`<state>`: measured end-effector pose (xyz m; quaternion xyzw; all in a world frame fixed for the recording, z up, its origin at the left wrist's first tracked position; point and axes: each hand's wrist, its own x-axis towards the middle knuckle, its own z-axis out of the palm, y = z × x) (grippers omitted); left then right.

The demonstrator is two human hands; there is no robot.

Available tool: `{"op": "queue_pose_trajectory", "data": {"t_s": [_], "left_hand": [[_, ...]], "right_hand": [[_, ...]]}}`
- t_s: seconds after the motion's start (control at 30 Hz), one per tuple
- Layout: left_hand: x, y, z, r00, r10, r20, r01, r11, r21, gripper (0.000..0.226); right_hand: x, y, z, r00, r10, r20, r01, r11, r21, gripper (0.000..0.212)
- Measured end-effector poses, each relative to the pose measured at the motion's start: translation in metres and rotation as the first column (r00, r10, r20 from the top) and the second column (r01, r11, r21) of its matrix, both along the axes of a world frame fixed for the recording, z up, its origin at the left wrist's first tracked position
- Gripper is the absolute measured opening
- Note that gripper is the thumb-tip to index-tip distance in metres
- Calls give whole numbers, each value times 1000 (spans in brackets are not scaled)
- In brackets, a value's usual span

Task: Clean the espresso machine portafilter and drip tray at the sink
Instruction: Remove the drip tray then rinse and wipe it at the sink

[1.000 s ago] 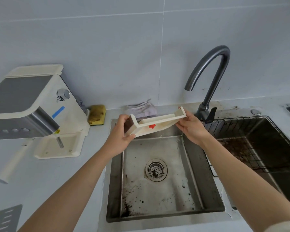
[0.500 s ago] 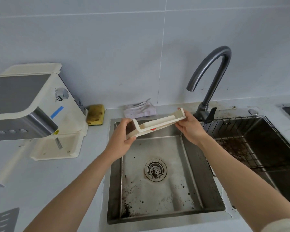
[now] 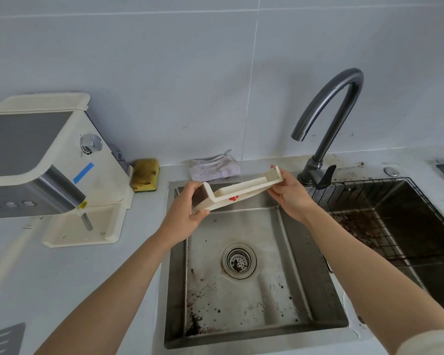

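Drip tray (image 3: 237,194): cream plastic, shallow rectangular form with upturned end walls and a raised inner rib; small red part on its long side wall; brownish staining on the inner face at the left end. Tray is held in the air over the back of the sink (image 3: 315,267), tilted, right end higher than left, open side facing away and up. Left hand (image 3: 186,215) has fingers curled round the left end, thumb pressed on the near lower edge; right hand (image 3: 290,193) pinches the right end wall, thumb on top, fingers beneath. Both hands closed on the tray, no slack visible. Sink: square stainless steel basin, dull brushed finish, pale film over the floor with dark coffee-ground specks, densest at the near left corner; round perforated drain (image 3: 239,260) in the centre, dark residue around its rim. Tap (image 3: 328,124): dark grey metal, tall curved gooseneck, lever at the base, standing just right of the tray. Right of the sink, a second darker basin with a black wire rack (image 3: 385,201), brown grit on it. On the pale grey counter behind: yellow sponge (image 3: 145,174), porous, stained; crumpled whitish cloth (image 3: 214,167). Left: espresso machine (image 3: 49,160), cream plastic casing with brushed metal panels, chrome knob, strip of blue tape on its side; its base recess is open. Wall is pale glossy tile.
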<state>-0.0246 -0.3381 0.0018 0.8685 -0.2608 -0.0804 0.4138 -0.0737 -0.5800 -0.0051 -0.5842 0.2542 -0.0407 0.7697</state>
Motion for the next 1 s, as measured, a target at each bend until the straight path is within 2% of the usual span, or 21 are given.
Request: {"op": "queue_pose_trajectory", "data": {"t_s": [0.47,0.6,0.7,0.8,0.87,1.0], "left_hand": [[15,4,-13,993,20,-120,-27,998,-60,62],[21,4,-17,953,-10,-301,-54,977,-204,59],[23,4,-21,883,-9,-470,-169,927,-335,58],[24,3,-29,814,24,-580,-320,853,-412,43],[26,2,-34,732,13,-681,-445,766,-464,37],[26,4,-45,600,-120,-791,-587,605,-538,43]], "right_hand": [[11,-2,-6,994,68,-91,-81,985,-155,47],[17,-6,-11,994,65,-88,-82,977,-198,43],[23,-8,-20,988,52,-148,-93,954,-284,34],[27,-7,-28,980,20,-200,-86,942,-325,30],[29,-5,-31,974,23,-226,-99,938,-332,28],[36,0,-39,967,65,-245,-140,943,-302,21]]}}
